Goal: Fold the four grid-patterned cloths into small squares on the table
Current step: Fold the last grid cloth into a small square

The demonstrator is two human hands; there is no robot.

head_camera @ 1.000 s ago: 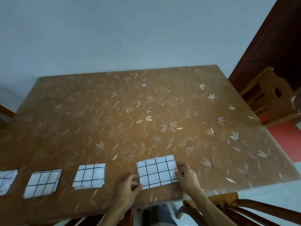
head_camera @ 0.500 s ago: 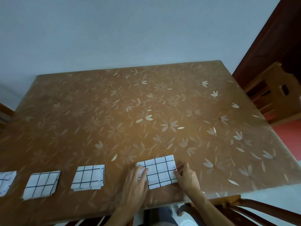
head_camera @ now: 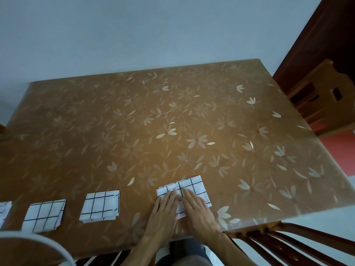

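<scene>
Both hands lie flat on the fourth cloth (head_camera: 192, 186), which sits close to the near edge of the table (head_camera: 172, 112), somewhat right of that edge's middle and a little skewed to it. The left hand (head_camera: 165, 212) covers the cloth's near left part and the right hand (head_camera: 197, 210) its near right part, side by side and just about touching. The fingers of both are straight and released, pressing down and grasping nothing. The cloth's far edge and far right corner show beyond the fingertips. Along the same near edge, to the left, three more lie in a row, each apart from the next: the first folded square (head_camera: 100, 208), the second folded square (head_camera: 44, 215), and the leftmost cloth (head_camera: 3, 210), cut off at the table's near left corner so its shape cannot be judged. The step in hand looks like flattening a fold. The fourth cloth appears wider than the finished squares, so one more fold is probably due. To do it well, the palms should sweep from the crease outward so no air or wrinkle is trapped, and the black grid lines can serve as a guide for matching edge to edge. The table cover looks glossy, so the cloth may slide. One hand should anchor it while the other smooths or lifts a side.
</scene>
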